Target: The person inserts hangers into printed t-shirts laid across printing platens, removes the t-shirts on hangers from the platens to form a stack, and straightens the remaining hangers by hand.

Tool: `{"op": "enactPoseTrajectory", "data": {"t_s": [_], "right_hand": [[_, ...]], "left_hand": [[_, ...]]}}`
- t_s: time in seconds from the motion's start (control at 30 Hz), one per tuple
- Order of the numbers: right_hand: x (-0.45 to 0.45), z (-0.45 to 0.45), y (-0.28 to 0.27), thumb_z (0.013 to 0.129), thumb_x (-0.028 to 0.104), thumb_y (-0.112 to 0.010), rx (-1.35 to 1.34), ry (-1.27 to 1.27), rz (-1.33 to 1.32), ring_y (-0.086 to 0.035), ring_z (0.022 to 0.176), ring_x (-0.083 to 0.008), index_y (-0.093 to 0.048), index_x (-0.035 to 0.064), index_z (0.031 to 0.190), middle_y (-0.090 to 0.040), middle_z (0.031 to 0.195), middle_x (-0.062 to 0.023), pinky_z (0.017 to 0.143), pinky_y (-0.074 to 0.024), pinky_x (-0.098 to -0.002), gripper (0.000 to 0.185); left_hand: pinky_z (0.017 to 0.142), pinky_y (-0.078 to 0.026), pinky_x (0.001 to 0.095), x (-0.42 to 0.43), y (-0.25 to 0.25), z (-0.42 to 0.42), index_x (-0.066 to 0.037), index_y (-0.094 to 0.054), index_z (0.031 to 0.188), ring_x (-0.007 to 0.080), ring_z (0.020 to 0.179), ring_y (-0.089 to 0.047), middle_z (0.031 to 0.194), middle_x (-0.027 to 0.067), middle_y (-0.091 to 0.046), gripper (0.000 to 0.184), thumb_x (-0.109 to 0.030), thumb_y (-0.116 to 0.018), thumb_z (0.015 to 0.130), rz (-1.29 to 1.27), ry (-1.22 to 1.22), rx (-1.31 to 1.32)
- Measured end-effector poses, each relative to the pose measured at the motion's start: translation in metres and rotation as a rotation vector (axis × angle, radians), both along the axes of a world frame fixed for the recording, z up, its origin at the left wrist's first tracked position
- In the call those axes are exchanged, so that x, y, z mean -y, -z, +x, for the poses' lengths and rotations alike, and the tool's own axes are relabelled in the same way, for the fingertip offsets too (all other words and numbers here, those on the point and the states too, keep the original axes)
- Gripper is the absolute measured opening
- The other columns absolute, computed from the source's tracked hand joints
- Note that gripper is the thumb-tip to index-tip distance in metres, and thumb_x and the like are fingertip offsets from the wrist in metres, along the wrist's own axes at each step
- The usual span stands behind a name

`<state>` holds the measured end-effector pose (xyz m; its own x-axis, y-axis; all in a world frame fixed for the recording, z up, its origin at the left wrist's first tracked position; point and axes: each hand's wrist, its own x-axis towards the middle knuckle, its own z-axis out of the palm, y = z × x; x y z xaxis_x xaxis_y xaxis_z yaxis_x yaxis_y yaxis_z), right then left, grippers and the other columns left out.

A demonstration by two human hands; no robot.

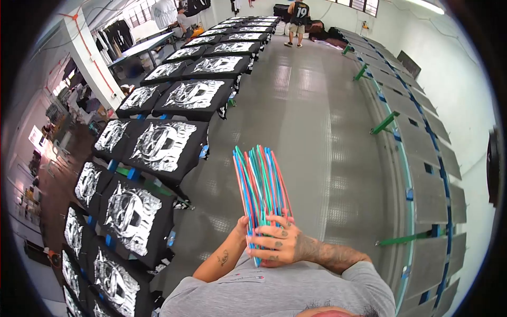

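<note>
A thick bundle of long, thin strips (pixel 260 177) in red, blue, green and white stands up in front of my chest, fanned slightly at its top. My right hand (pixel 275 242) wraps round the lower part of the bundle, its tattooed fingers curled across the front. On the bundle's left side, my left hand (pixel 244 227) grips it from behind, with most of its fingers hidden by the strips. The lower ends of the strips show just below my right hand, close to the grey shirt.
Black shirts with white prints (pixel 163 145) lie on a long row of boards at left. Bare grey boards (pixel 433 198) on green supports line the right. Grey floor (pixel 296 116) runs between them. One person (pixel 299 24) stands at the far end, another (pixel 184 22) at far left.
</note>
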<state>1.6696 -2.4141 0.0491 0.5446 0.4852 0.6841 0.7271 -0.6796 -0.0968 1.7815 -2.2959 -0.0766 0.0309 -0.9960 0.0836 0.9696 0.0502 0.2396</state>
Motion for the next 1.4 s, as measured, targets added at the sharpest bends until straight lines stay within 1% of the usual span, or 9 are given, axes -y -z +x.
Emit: {"op": "enactPoseTrajectory", "data": {"t_s": [0.03,0.13,0.47,0.63,0.7,0.73,0.87,1.03,1.4], "right_hand": [[0.012,0.014,-0.007,0.072,0.033,-0.077,0.01,0.025,-0.007,-0.058,0.101,-0.0174,-0.067,0.0174,0.11,-0.063,0.115,0.0004,0.092,-0.0433,-0.0475,0.043],[0.059,0.063,0.014,0.071,0.028,-0.077,-0.06,-0.009,0.025,-0.057,0.104,-0.0183,-0.066,0.0134,0.111,-0.061,0.115,-0.0021,0.095,-0.043,-0.048,0.044],[0.217,0.248,-0.012,0.066,0.035,-0.081,-0.013,0.139,-0.01,-0.057,0.097,-0.0184,-0.069,0.0172,0.108,-0.064,0.112,-0.0015,0.087,-0.0474,-0.0403,0.047],[0.294,0.317,-0.022,0.066,0.049,-0.082,-0.22,0.187,-0.075,-0.047,0.122,-0.0298,-0.064,0.0287,0.116,-0.053,0.128,-0.0068,0.101,-0.0412,-0.054,0.057],[0.321,0.345,-0.019,0.068,0.05,-0.079,-0.259,0.171,-0.137,-0.044,0.127,-0.029,-0.063,0.0295,0.118,-0.054,0.129,-0.0071,0.106,-0.0384,-0.0535,0.057],[0.335,0.361,-0.017,0.07,0.051,-0.077,-0.272,0.169,-0.169,-0.043,0.129,-0.0286,-0.062,0.0299,0.12,-0.054,0.129,-0.0072,0.108,-0.037,-0.0532,0.056],[0.391,0.431,0.001,0.071,0.051,-0.076,-0.176,0.108,-0.048,-0.046,0.127,-0.0292,-0.061,0.0304,0.122,-0.05,0.137,-0.0109,0.105,-0.0395,-0.0499,0.056],[0.471,0.517,0.01,0.088,0.029,-0.061,0.054,-0.017,-0.095,-0.062,0.107,-0.02,-0.061,0.014,0.119,-0.062,0.121,-0.0076,0.09,-0.0525,-0.0351,0.035],[0.634,0.705,0.018,0.072,0.029,-0.081,-0.155,-0.309,0.066,-0.051,0.126,-0.0301,-0.059,0.0171,0.122,-0.054,0.134,-0.013,0.095,-0.0499,-0.0449,0.056]], "left_hand": [[0.108,-0.036,0.0529,0.013,0.003,0.01,-0.011,-0.031,0.147,0.0352,0.134,-0.039,0.144,0.0196,-0.039,0.106,-0.063,-0.072,0.063,-0.019,-0.005,-0.036],[0.107,-0.037,0.0529,0.059,0.005,0.062,-0.01,-0.033,0.145,0.0348,0.132,-0.042,0.143,0.02,-0.041,0.105,-0.058,-0.075,0.062,-0.037,0.046,-0.03],[0.107,-0.039,0.0495,0.242,-0.023,0.269,0.0,-0.041,0.139,0.0341,0.121,-0.053,0.131,0.0192,-0.053,0.085,-0.036,-0.072,0.067,-0.081,0.139,0.056],[0.1,-0.047,0.0426,0.308,-0.043,0.349,0.001,-0.046,0.133,0.0287,0.112,-0.059,0.122,0.0173,-0.058,0.071,-0.024,-0.066,0.07,0.076,0.188,0.034],[0.109,-0.037,0.0525,0.34,0.031,0.38,-0.004,-0.039,0.141,0.0336,0.129,-0.046,0.138,0.0181,-0.047,0.077,-0.026,-0.065,0.072,0.156,0.27,0.063],[0.097,-0.05,0.0407,0.353,0.027,0.389,0.001,-0.054,0.124,0.0243,0.107,-0.062,0.11,0.0152,-0.065,0.055,-0.018,-0.061,0.073,0.122,0.222,0.043],[0.097,-0.049,0.0421,0.398,-0.008,0.45,0.001,-0.053,0.127,0.0284,0.105,-0.063,0.116,0.0176,-0.063,0.059,-0.023,-0.059,0.073,0.117,0.218,0.011],[0.099,-0.047,0.0463,0.46,-0.011,0.535,0.001,-0.048,0.132,0.0319,0.11,-0.061,0.124,0.02,-0.06,0.071,-0.025,-0.061,0.068,0.19,0.211,0.07],[0.097,-0.048,0.0468,0.586,-0.021,0.675,0.003,-0.046,0.134,0.0353,0.11,-0.06,0.125,0.0221,-0.058,0.072,-0.023,-0.062,0.068,0.184,0.025,-0.124]]}}
